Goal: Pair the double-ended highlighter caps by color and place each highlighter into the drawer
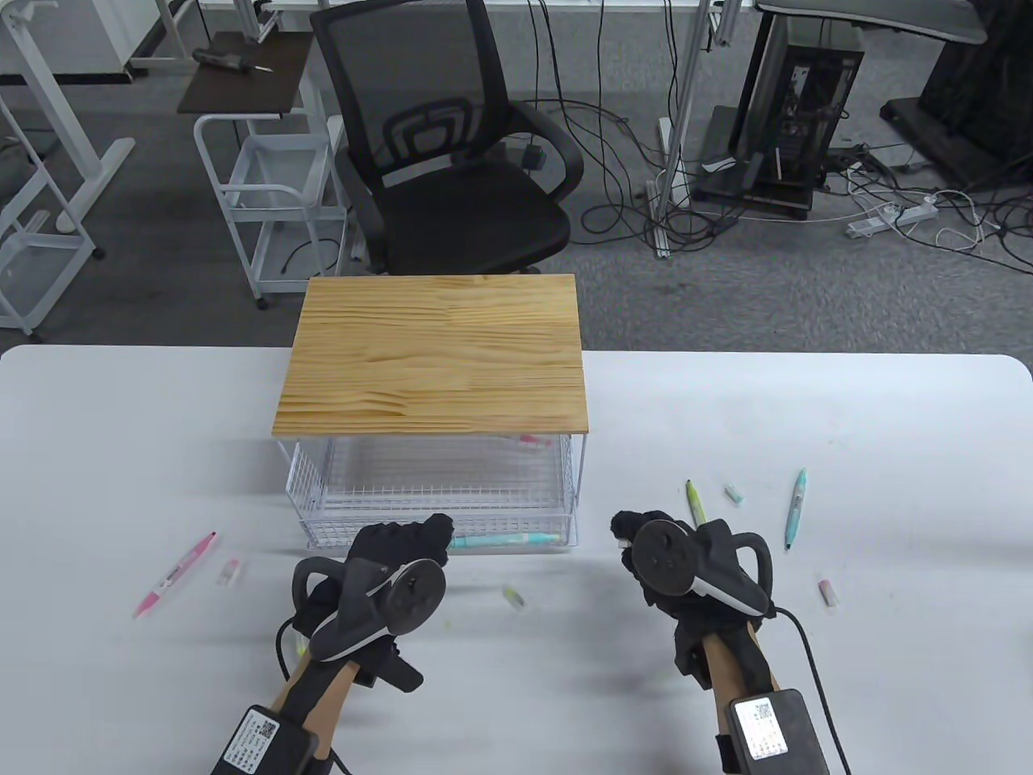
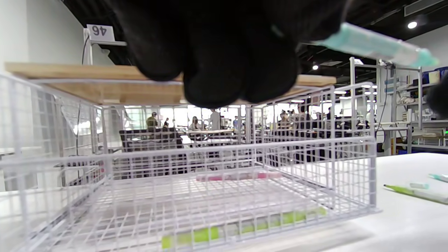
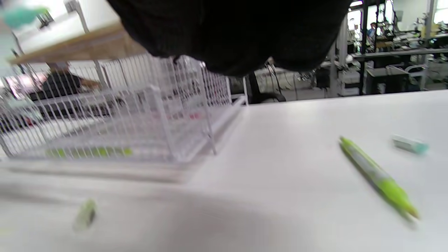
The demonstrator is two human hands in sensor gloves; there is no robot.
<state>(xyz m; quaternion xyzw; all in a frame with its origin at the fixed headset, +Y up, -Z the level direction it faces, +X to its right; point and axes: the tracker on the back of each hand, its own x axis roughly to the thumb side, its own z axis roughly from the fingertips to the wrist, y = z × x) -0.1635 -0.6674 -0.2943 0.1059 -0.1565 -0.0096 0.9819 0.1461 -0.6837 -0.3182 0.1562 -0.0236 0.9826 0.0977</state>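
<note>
Teal highlighter (image 1: 504, 541) sits in the left hand (image 1: 399, 557), pinched at one end and held level over the pulled-out wire drawer (image 1: 323, 484) — just above its front rim. Best to carry it a little further in past the rim and lower it flat before letting go, so it doesn't roll onto the table (image 1: 121, 420). A green highlighter (image 2: 245, 227) and a pink one (image 2: 238, 175) already lie inside the drawer. The right hand (image 1: 646, 549) hovers right of the drawer; whether it grips anything, I cannot tell. Further right lie a green pen (image 1: 695, 502), a teal cap (image 1: 733, 493) and another teal pen (image 1: 796, 508); nothing blocks the drop.
</note>
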